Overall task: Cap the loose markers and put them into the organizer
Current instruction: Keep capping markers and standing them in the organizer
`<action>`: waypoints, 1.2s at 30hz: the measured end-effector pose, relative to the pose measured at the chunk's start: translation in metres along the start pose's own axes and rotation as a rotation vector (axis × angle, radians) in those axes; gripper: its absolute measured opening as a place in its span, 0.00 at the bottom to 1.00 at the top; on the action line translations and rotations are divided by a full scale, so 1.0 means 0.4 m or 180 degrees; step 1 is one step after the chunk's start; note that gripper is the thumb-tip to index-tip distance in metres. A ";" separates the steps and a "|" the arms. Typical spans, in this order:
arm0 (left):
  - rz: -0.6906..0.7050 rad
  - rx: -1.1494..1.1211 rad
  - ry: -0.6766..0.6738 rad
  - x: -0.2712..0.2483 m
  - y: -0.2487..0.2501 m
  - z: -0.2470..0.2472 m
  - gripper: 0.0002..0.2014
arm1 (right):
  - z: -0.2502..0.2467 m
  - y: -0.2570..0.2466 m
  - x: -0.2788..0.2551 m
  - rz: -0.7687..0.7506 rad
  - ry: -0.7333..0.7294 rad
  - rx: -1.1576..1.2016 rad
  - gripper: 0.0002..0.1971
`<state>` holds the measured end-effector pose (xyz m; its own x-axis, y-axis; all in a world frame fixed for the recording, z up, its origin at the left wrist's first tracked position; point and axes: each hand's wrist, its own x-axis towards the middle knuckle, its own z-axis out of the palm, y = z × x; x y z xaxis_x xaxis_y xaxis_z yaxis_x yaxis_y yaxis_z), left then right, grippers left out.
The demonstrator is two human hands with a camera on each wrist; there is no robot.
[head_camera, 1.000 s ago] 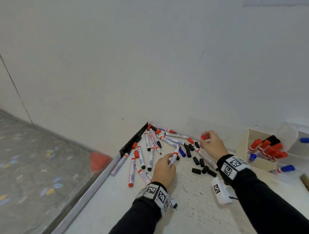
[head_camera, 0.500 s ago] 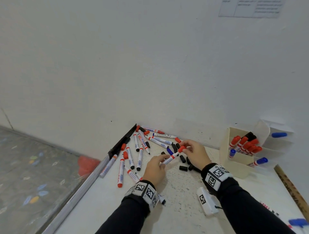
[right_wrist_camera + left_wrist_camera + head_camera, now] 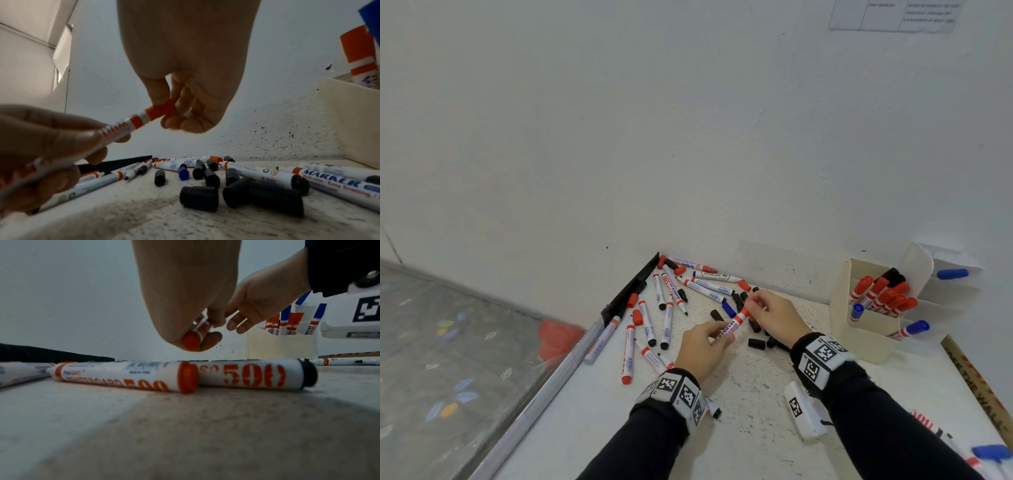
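A red-and-white marker (image 3: 732, 324) is held slanted above the table between both hands. My left hand (image 3: 719, 334) grips its rear barrel; its red end cap (image 3: 191, 340) shows in the left wrist view. My right hand (image 3: 751, 303) pinches the red cap (image 3: 162, 108), which sits on the marker's front tip (image 3: 133, 123). At the right, by the wall, stands the cream organizer (image 3: 866, 346) with several capped red markers, a black one and blue ones. Loose markers (image 3: 667, 308) lie fanned out in the table's far left corner.
Several loose black caps (image 3: 756, 342) and a blue cap (image 3: 728, 309) lie under and beside my hands. A black strip (image 3: 630, 291) runs along the table's left edge. A white tagged box (image 3: 803, 411) lies near my right wrist. A ruler (image 3: 979, 387) runs along the right.
My right hand brought a red cap from near the wall to the marker, and my left hand lifted the marker off the table. The cap now sits on its tip.
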<state>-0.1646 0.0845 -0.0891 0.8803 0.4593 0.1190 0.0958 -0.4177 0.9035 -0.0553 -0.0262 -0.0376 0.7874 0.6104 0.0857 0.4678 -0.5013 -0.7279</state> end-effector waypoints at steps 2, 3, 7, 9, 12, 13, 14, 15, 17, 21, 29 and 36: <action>0.0078 0.0016 -0.0076 -0.002 0.005 0.000 0.10 | 0.011 0.002 0.004 0.0091 0.0009 -0.0239 0.18; 0.0132 0.0045 -0.0119 -0.004 0.011 -0.002 0.10 | 0.018 0.003 0.006 0.0172 0.0022 -0.0305 0.20; 0.0144 -0.0098 -0.0361 -0.012 0.021 -0.006 0.16 | 0.050 -0.006 0.007 0.0257 0.0045 -0.0134 0.22; -0.0196 -0.0368 -0.0556 -0.011 0.025 -0.008 0.17 | 0.060 -0.011 0.002 0.0162 0.0029 -0.0001 0.20; -0.0813 -0.1198 -0.0980 -0.018 0.039 -0.011 0.21 | 0.058 -0.012 -0.010 -0.0104 -0.0046 0.0339 0.18; -0.0909 -0.1364 -0.1062 -0.019 0.042 -0.013 0.22 | 0.053 -0.012 -0.014 -0.0183 -0.0110 0.0444 0.17; -0.0951 -0.1463 -0.1113 -0.018 0.043 -0.014 0.22 | 0.047 -0.015 -0.018 -0.0256 -0.0179 0.0495 0.17; -0.0958 -0.1518 -0.1142 -0.018 0.046 -0.016 0.22 | 0.041 -0.018 -0.021 -0.0323 -0.0246 0.0481 0.17; -0.0926 -0.1523 -0.1133 -0.019 0.050 -0.017 0.22 | 0.032 -0.022 -0.025 -0.0410 -0.0318 0.0318 0.16; -0.0756 -0.1340 -0.0994 -0.025 0.052 -0.022 0.21 | 0.009 -0.028 -0.030 -0.0471 -0.0305 -0.0034 0.20; -0.0971 0.0442 0.0090 -0.029 0.034 -0.145 0.13 | -0.079 0.003 -0.055 -0.0082 0.0506 0.0406 0.16; -0.1679 0.2240 -0.0320 -0.064 -0.011 -0.150 0.18 | -0.204 0.030 -0.041 -0.0055 0.1301 0.0485 0.10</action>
<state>-0.2155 0.1215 -0.0713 0.6742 0.6711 -0.3084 0.7354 -0.5718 0.3636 -0.0299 -0.0921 0.0078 0.8885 0.3096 0.3386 0.4418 -0.3783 -0.8135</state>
